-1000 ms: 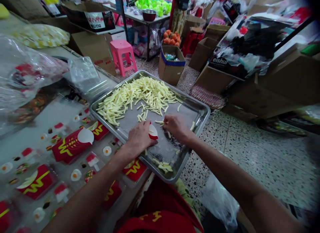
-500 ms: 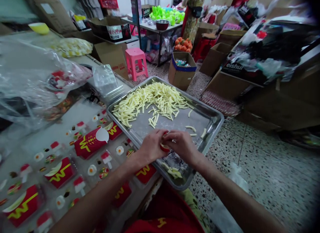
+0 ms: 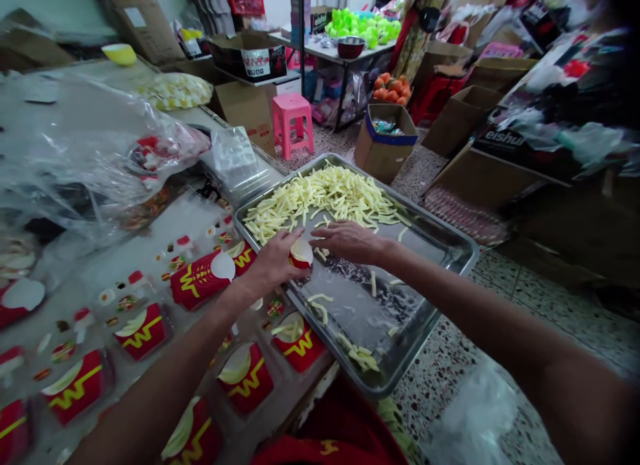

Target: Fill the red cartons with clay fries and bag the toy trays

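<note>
My left hand (image 3: 277, 260) is wrapped round a small red fry carton (image 3: 301, 253) with a whitish inside, held over the near left part of a metal tray (image 3: 435, 312). Just right of the carton, my right hand (image 3: 347, 242) is stretched out with fingers extended, close to a few loose fry-shaped sticks; whether it touches them I cannot tell. Beyond both hands lies a heap of pale yellow fry-shaped sticks (image 3: 335, 192). Stray sticks (image 3: 360, 355) lie in the tray's near corner. Left of the tray, a flat red carton (image 3: 200, 278) lies on the table.
Clear packs with red cartons (image 3: 249, 378) and small food-shaped pieces cover the table on the left. Plastic sheeting (image 3: 100, 132) lies beyond them. A pink stool (image 3: 293, 125) and a cardboard box (image 3: 385, 145) stand behind the tray. Plastic bags (image 3: 475, 412) lie on the floor at right.
My right hand has come off the carton and reached out over the loose sticks. The carton in my left hand has turned its opening into view. The camera's view has shifted left.
</note>
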`<action>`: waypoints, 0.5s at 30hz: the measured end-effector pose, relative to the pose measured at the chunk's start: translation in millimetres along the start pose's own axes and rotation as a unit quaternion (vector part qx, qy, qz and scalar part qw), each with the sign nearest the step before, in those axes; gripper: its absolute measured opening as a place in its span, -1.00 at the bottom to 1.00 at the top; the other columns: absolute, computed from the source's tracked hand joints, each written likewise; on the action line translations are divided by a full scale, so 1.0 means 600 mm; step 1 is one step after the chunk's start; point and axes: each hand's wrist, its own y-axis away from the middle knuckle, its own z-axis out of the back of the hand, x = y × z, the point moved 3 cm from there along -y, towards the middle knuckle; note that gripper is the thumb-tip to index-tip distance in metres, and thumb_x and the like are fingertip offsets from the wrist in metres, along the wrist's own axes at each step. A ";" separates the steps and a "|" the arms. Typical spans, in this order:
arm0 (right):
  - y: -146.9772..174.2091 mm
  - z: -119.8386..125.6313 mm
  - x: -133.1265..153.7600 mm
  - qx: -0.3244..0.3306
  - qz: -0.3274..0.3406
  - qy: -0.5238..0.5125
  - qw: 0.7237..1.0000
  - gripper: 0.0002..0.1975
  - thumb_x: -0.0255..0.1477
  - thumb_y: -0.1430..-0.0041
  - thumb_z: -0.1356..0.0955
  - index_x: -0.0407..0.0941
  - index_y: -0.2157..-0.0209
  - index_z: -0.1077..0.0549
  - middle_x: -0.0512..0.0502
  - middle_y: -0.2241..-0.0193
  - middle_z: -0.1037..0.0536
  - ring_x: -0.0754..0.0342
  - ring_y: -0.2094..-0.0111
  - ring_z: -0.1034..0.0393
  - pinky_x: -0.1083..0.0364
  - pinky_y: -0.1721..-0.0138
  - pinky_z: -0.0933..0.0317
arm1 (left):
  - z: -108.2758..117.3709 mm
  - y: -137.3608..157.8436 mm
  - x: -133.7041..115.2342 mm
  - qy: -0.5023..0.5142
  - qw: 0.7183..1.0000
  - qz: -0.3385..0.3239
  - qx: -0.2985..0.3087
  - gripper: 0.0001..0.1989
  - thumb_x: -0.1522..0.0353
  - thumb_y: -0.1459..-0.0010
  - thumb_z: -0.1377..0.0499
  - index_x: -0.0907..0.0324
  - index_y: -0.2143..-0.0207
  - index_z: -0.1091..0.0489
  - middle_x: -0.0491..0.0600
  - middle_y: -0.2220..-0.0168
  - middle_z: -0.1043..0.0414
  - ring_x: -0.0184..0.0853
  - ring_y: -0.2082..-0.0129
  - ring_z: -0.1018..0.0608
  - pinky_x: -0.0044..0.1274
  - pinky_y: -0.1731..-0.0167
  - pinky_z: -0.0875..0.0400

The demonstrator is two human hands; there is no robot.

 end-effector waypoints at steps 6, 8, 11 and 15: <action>-0.036 -0.033 -0.017 0.033 -0.053 0.049 0.997 -0.86 -0.61 -0.06 -0.39 -0.14 0.39 -0.60 -0.11 0.38 -0.61 0.05 0.33 -0.41 0.09 0.26 -0.18 | -0.002 -0.023 0.010 -0.113 0.992 0.033 0.049 -0.03 0.20 0.22 -0.51 0.22 -0.27 -0.29 0.19 -0.10 -0.38 0.00 -0.04 -0.52 -0.30 -0.08 -0.41; -0.031 -0.040 -0.025 -0.040 -0.187 -0.033 0.981 -0.93 -0.53 0.03 -0.44 -0.16 0.42 -0.60 -0.07 0.48 -0.58 0.09 0.43 -0.38 0.12 0.38 -0.14 | -0.007 -0.023 0.006 -0.126 0.991 0.026 0.038 -0.03 0.20 0.21 -0.50 0.23 -0.26 -0.29 0.19 -0.08 -0.39 0.00 -0.02 -0.52 -0.30 -0.05 -0.42; -0.025 -0.054 -0.019 -0.142 -0.334 -0.248 0.898 -0.88 -0.41 0.06 -0.46 -0.17 0.45 -0.61 0.02 0.59 -0.52 0.16 0.54 -0.32 0.17 0.50 -0.08 | -0.012 -0.015 -0.009 -0.107 0.994 0.020 0.004 -0.09 0.19 0.15 -0.47 0.22 -0.25 -0.29 0.17 -0.07 -0.40 -0.02 -0.02 -0.52 -0.33 -0.01 -0.44; -0.039 -0.046 0.046 -0.216 -0.322 -0.324 0.863 -0.86 -0.41 -0.06 -0.42 -0.17 0.41 -0.62 -0.01 0.53 -0.57 0.15 0.51 -0.35 0.17 0.47 -0.10 | -0.007 0.015 -0.037 -0.072 0.991 0.062 -0.099 -0.20 0.27 0.06 -0.39 0.20 -0.25 -0.27 0.13 -0.06 -0.39 -0.06 -0.04 -0.52 -0.37 -0.03 -0.43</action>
